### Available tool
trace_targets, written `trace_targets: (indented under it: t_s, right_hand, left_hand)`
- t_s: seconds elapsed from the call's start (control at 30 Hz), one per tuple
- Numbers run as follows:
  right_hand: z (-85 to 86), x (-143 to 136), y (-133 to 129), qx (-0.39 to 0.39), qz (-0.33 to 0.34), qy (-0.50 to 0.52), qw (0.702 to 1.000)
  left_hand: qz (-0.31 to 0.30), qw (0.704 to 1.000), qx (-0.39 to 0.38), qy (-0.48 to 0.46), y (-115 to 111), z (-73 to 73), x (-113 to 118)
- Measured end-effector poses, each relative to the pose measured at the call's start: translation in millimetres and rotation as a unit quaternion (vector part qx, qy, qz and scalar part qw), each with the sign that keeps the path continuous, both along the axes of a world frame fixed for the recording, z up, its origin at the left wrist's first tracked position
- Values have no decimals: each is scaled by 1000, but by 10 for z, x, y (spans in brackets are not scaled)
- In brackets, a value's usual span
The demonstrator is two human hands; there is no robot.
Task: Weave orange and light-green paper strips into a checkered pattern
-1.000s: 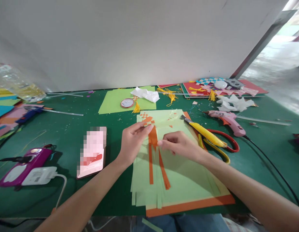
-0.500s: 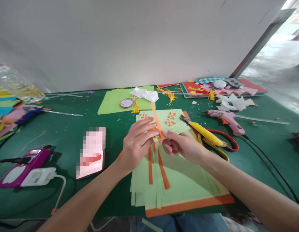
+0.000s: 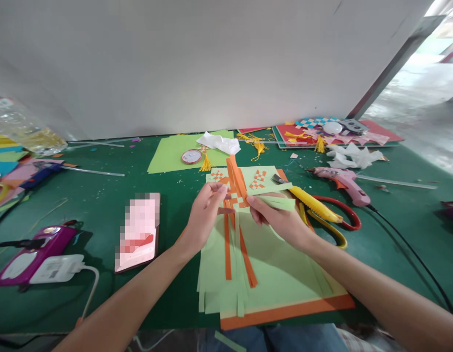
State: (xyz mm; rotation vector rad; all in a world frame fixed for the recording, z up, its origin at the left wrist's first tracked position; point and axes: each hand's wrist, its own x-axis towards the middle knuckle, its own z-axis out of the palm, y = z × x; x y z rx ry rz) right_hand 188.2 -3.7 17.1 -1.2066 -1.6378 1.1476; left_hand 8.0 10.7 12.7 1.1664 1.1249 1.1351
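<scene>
A small weave of orange and light green paper strips (image 3: pixel 238 188) is held up between both hands, over a stack of pale green sheets (image 3: pixel 277 264). My left hand (image 3: pixel 207 212) pinches the weave's left edge between thumb and fingers. My right hand (image 3: pixel 275 217) grips its right edge, with green strip ends sticking out over the knuckles. Orange strips stand up from the weave, away from me. Loose orange strips (image 3: pixel 228 249) lie on the stack below. Two small checkered pieces (image 3: pixel 257 185) rest beyond my right hand.
A yellow cutter (image 3: pixel 316 203) and red-handled scissors (image 3: pixel 349 212) lie right of the stack, with a pink glue gun (image 3: pixel 347 183) beyond. A phone (image 3: pixel 140 232) and a purple power strip (image 3: pixel 43 254) are at left. Crumpled tissue (image 3: pixel 219 143) is at the back.
The weave has turned: several orange strips now point away from me and green strip ends show at the right. My left fingers have drawn in from their spread pose.
</scene>
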Motion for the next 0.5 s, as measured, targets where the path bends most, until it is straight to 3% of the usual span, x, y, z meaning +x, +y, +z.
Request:
trace_targets:
  t_s: [0.13,0.3,0.5]
  right_hand:
    - [-2,11,6,9,-5,-3,1000]
    - [-44,-8,3,26,-7,-35,999]
    - [-41,-37,22,-5,-2,-17,1000]
  left_hand:
    - [13,1000,-2,-2,1,18,-9]
    - [-117,993,-14,8,-43,24,9]
    - [-96,995,14,38,-47,43,0]
